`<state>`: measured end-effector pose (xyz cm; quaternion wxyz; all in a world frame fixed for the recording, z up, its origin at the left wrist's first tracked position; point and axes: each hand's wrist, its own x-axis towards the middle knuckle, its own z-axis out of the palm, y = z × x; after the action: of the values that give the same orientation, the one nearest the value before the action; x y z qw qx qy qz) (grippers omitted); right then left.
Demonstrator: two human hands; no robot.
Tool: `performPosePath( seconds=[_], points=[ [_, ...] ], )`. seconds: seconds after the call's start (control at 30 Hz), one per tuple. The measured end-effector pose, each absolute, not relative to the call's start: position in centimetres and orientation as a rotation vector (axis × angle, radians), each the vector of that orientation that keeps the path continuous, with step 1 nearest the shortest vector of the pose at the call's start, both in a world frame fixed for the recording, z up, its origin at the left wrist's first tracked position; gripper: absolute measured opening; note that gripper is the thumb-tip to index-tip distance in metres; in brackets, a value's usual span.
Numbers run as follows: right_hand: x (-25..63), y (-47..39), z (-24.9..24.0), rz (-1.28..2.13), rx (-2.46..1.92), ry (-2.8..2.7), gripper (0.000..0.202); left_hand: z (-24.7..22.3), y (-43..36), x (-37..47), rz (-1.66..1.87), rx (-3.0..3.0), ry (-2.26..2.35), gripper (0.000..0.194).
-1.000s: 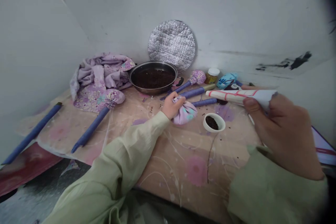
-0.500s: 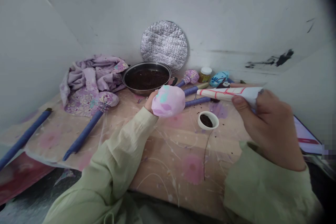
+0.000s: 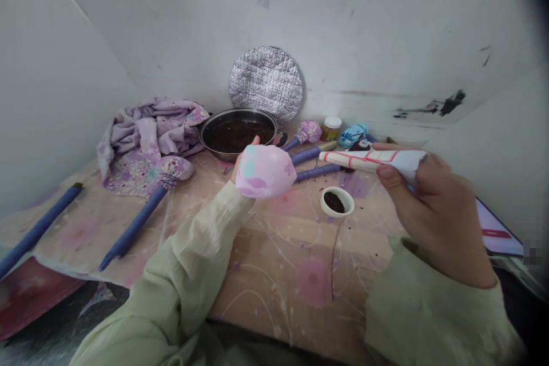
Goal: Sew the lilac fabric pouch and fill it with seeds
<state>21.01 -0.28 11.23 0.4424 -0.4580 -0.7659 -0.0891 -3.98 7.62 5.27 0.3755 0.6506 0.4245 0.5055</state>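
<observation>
My left hand is mostly hidden behind a rounded pink bundle with a mint-green patch, and its fingers are around the far side of it. A fingertip shows above the bundle. On the right, my right hand grips a rolled white paper with red lines, its narrow end pointing left toward the bundle. Below that paper end stands a small white bowl with dark loose material in it. A thin dark wire or string lies below the bowl.
A two-handled pan of dark material stands at the back, before a round silver foil mat. Purple floral cloth and blue-wrapped sticks lie at left. A white-lidded jar and a light-blue bundle sit behind.
My left hand and the pink bundle have moved slightly left, away from the paper. The view has tilted up a little. Both hands keep their hold.
</observation>
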Motion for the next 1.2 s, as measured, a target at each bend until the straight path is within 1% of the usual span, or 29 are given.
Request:
performPosePath(
  seconds=[0.07,0.17,0.37,0.63,0.8,1.0,1.2],
  points=[
    [21.0,-0.3,11.3,-0.224,-1.128,-1.897,0.018,5.8,7.1,-4.3,1.282,1.417,0.947,0.054],
    [21.0,-0.4,11.3,-0.224,-1.115,-1.895,0.017,6.5,6.2,-3.9,1.302,1.081,0.738,0.057],
    [21.0,-0.4,11.2,-0.215,-1.127,-1.895,0.018,7.1,5.0,-2.5,1.290,1.008,0.734,0.061],
    [20.8,-0.6,11.5,-0.207,-1.118,-1.914,0.017,8.4,3.5,-2.3,1.279,1.111,0.618,0.055],
    [20.8,-0.8,11.6,-0.192,-1.114,-1.929,0.015,8.3,3.0,-2.1,1.325,1.231,0.645,0.053],
    [20.8,-0.7,11.5,-0.180,-1.071,-2.014,0.019,6.4,4.1,-1.5,1.384,1.442,0.860,0.047],
    [20.8,-0.6,11.5,-0.183,-1.024,-2.038,0.021,3.0,5.5,-0.6,1.352,1.654,1.000,0.040]
  ],
)
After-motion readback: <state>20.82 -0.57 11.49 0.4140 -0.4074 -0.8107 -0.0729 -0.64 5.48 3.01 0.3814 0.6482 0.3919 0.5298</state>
